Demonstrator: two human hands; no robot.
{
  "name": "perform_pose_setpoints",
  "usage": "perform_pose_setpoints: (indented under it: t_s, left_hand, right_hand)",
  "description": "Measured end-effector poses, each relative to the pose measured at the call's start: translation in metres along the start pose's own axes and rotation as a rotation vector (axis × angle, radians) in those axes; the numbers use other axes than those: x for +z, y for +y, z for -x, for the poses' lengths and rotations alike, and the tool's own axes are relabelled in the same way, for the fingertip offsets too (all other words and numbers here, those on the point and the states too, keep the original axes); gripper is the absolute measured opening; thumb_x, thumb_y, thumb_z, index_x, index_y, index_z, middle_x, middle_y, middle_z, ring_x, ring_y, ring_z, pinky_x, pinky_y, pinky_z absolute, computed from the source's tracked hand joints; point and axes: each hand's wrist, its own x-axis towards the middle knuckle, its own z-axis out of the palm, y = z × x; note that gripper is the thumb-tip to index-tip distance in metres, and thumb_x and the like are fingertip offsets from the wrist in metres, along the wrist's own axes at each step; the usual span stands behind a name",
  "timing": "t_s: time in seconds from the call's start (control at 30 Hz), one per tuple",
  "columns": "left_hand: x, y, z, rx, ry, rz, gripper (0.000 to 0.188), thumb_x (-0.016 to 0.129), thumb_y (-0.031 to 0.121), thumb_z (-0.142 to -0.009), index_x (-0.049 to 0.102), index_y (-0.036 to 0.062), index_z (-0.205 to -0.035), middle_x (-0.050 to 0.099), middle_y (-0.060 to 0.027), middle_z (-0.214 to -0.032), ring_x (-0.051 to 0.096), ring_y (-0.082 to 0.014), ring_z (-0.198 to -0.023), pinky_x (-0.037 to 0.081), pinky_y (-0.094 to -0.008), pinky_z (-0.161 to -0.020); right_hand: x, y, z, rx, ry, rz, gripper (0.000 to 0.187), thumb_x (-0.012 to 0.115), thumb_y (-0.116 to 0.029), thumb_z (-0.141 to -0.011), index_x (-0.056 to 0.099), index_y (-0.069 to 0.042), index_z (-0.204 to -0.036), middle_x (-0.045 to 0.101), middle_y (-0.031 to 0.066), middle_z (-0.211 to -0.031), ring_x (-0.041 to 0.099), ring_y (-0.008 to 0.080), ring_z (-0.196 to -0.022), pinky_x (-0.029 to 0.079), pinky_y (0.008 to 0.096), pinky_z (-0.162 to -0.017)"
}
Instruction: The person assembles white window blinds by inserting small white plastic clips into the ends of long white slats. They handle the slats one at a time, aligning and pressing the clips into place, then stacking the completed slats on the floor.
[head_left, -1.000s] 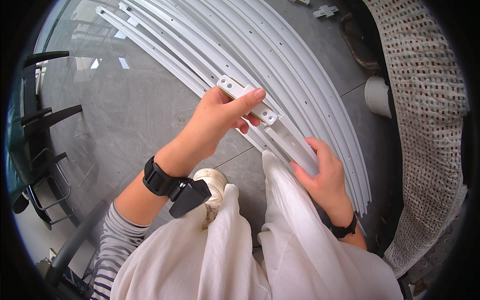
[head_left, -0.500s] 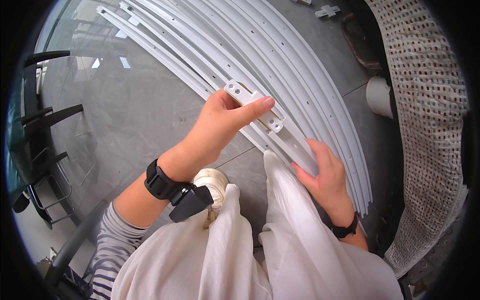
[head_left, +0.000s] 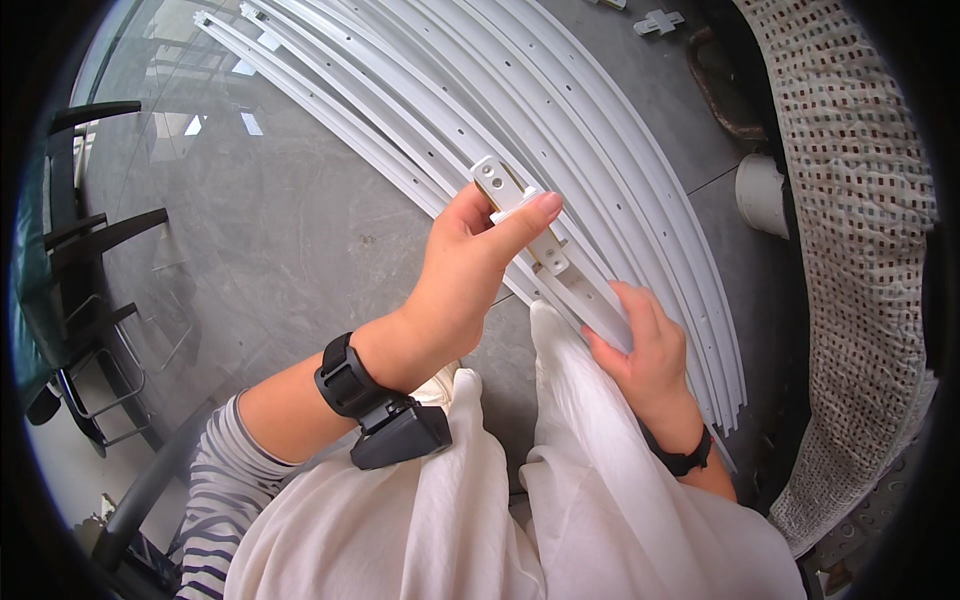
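My left hand [head_left: 468,268] pinches a small white plastic bracket [head_left: 497,186] with two holes, held against the upper end of a short white rail piece [head_left: 580,290]. My right hand [head_left: 645,350] grips the lower end of that rail piece above my knee. Both hands hold the piece just over a bundle of long white perforated rails [head_left: 560,120] lying on the grey floor. A black wrist device sits on my left forearm, and a black band on my right wrist.
Black chair frames [head_left: 90,240] stand at the left. A white pipe end [head_left: 765,195] and a patterned woven mat [head_left: 860,230] lie at the right. Small white cross-shaped parts [head_left: 660,20] rest on the grey floor at the top.
My left hand has shifted the bracket slightly up along the rail piece and re-pinched it with thumb on top. My right hand stays on the lower end.
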Motion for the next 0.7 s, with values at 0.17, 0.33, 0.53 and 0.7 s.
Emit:
perform_pose_setpoints:
  t_s: [0.17,0.33,0.53,0.7]
  left_hand:
    - [0.002,-0.011,0.001,0.006,0.103,0.089,0.032,0.070,0.036,-0.092,0.061,0.0121,-0.113,0.062,0.0062,-0.100,0.045,-0.0036,-0.086,0.035,-0.0242,-0.081]
    - [0.006,-0.014,0.005,-0.010,0.168,0.144,0.027,0.070,0.035,-0.093,0.061,0.0143,-0.109,0.060,0.0082,-0.097,0.043,-0.0031,-0.084,0.034,-0.0225,-0.078]
    - [0.005,-0.018,0.007,-0.024,0.177,0.170,0.026,0.070,0.034,-0.093,0.061,0.0153,-0.109,0.060,0.0092,-0.097,0.042,-0.0029,-0.083,0.034,-0.0222,-0.077]
    - [0.004,-0.020,0.008,-0.031,0.189,0.163,0.026,0.071,0.033,-0.092,0.061,0.0162,-0.109,0.061,0.0086,-0.099,0.044,-0.0034,-0.087,0.033,-0.0232,-0.080]
  right_hand:
    - [0.004,0.000,0.000,-0.007,0.014,0.020,0.055,0.082,-0.013,-0.070,0.058,-0.001,-0.119,0.061,0.0154,-0.092,0.063,0.0321,-0.063,0.051,0.0383,-0.055]
    - [0.005,-0.001,0.001,0.002,-0.008,0.037,0.055,0.082,-0.013,-0.071,0.058,-0.001,-0.119,0.061,0.0151,-0.093,0.063,0.0319,-0.063,0.052,0.0378,-0.055]
    - [0.007,-0.001,0.004,0.003,-0.017,0.035,0.055,0.082,-0.015,-0.071,0.058,-0.002,-0.119,0.061,0.0152,-0.093,0.064,0.0327,-0.066,0.052,0.0384,-0.056]
    - [0.006,-0.004,0.003,0.013,-0.037,0.023,0.054,0.082,-0.015,-0.072,0.057,-0.001,-0.119,0.062,0.0152,-0.093,0.064,0.0339,-0.068,0.052,0.0391,-0.057]
